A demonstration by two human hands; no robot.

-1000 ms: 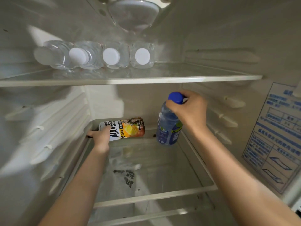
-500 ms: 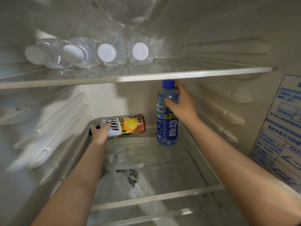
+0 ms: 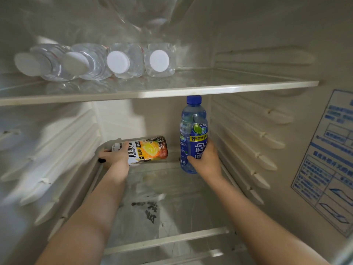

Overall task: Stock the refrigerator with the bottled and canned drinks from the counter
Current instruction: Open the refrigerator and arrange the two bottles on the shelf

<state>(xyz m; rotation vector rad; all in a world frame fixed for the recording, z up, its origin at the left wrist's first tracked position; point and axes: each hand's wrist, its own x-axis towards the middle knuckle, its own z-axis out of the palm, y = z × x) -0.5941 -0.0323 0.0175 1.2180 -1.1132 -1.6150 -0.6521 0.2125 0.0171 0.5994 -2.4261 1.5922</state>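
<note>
Deep in the refrigerator (image 3: 257, 31), four clear white-capped water bottles (image 3: 122, 63) lie at the back left of the upper shelf (image 3: 229, 87). Near the back edge of the lower shelf (image 3: 168, 240) the blue-capped, blue-labelled bottle (image 3: 193, 119) is upright, the right hand (image 3: 207, 159) wrapped round its lower part. Left of it, the left hand (image 3: 116, 156) grips the orange-labelled bottle (image 3: 150, 149) lying sideways.
</note>
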